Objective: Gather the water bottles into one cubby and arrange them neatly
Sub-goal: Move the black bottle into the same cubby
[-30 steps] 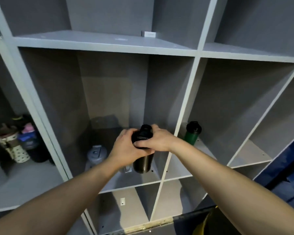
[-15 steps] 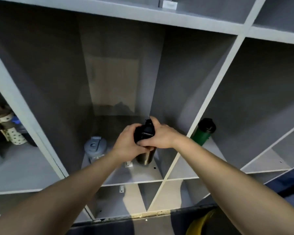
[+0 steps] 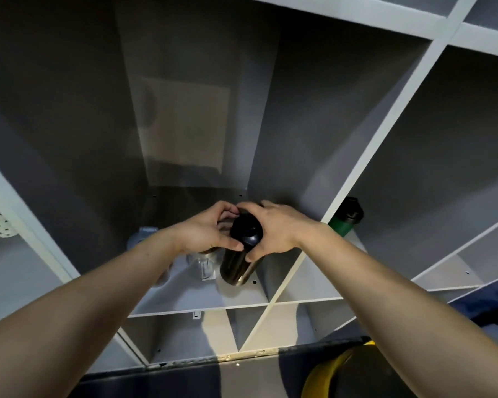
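Seen from the head camera, the dark steel bottle (image 3: 240, 261) was held inside the middle cubby (image 3: 190, 294), its long axis nearly upright and its base apparently at the shelf floor. The left hand (image 3: 206, 232) and the right hand (image 3: 273, 229) were both clasped around its black cap, equally near. A green bottle (image 3: 344, 222) was left in the cubby to the right. Compared with half a second before, the bottle was carried lower and deeper.
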### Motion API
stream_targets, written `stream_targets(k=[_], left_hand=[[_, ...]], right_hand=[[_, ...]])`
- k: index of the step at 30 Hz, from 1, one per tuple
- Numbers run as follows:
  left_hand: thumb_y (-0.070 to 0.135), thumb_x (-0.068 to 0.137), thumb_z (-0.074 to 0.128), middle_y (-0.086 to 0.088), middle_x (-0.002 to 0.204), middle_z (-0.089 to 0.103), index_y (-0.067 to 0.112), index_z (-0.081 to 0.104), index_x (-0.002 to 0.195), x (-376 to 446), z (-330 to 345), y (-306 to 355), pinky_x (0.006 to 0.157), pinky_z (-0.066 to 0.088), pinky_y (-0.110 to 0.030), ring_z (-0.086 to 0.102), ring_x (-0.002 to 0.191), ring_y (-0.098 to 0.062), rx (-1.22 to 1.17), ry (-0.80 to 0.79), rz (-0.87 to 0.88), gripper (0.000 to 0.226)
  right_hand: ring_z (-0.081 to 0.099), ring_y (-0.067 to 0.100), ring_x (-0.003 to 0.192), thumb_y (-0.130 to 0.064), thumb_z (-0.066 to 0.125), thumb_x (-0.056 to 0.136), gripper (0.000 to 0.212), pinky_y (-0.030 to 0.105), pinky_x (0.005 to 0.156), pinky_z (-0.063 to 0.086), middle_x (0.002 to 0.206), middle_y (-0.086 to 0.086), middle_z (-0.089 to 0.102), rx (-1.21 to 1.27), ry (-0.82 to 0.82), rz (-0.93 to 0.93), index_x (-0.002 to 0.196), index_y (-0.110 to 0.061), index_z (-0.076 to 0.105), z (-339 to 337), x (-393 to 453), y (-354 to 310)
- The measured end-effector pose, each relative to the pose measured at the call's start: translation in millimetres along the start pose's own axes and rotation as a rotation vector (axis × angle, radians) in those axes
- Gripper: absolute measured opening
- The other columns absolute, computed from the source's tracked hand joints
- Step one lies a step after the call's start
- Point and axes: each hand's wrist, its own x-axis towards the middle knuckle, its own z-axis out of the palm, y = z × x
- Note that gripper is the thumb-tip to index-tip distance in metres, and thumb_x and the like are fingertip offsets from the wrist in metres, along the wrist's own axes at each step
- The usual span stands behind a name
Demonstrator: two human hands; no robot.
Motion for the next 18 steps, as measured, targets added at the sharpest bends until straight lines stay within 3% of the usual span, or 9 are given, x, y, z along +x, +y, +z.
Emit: stream_targets(k=[2,4,9,14,18], left_hand=[[-0.005,0.072,0.077,-0.001,0.123,0.060,0.017,0.043,0.133,1,0,-4,0.100,0.051,-0.032,0.061,0.116,-0.013,0.046,0.078,0.004,0.072],[0.002,0.076,0.076,0.002,0.118,0.060,0.017,0.049,0.129,1,-4,-14,0.100,0.050,-0.030,0.059,0.116,-0.016,0.140,0.228,0.046,0.061],[0.013,0.081,0.070,0.002,0.111,0.067,0.021,0.064,0.111,-9,-24,-46,0.096,0.051,-0.030,0.064,0.104,-0.014,0.583,0.475,0.106,0.031],[0.020,0.079,0.066,-0.003,0.112,0.065,0.019,0.065,0.111,-12,-24,-65,0.091,0.047,-0.029,0.062,0.105,-0.023,0.898,0.402,0.101,0.032],[0.026,0.082,0.063,-0.002,0.131,0.054,0.019,0.058,0.124,-9,-21,-72,0.102,0.042,-0.030,0.055,0.119,-0.024,1.019,0.317,0.075,0.042]], right_hand=[[0.056,0.035,0.116,-0.068,0.076,0.055,0.107,0.036,0.091,0.049,0.128,0.009,0.049,0.026,0.012,0.137,0.146,-0.040,0.026,6,1,-2],[0.056,0.039,0.115,-0.068,0.075,0.059,0.099,0.038,0.090,0.049,0.127,0.013,0.047,0.047,0.020,0.270,0.141,-0.031,0.034,14,7,-6],[0.055,0.036,0.119,-0.064,0.071,0.066,0.099,0.037,0.083,0.047,0.132,0.016,0.048,-0.027,-0.017,0.460,0.142,-0.013,0.035,52,45,-13],[0.056,0.035,0.119,-0.068,0.061,0.078,0.093,0.037,0.081,0.049,0.135,0.020,0.047,-0.017,-0.079,0.542,0.148,-0.017,0.027,96,76,-12],[0.053,0.034,0.122,-0.072,0.052,0.082,0.094,0.038,0.086,0.049,0.137,0.023,0.043,0.019,-0.111,0.602,0.153,-0.018,0.021,120,93,-8]])
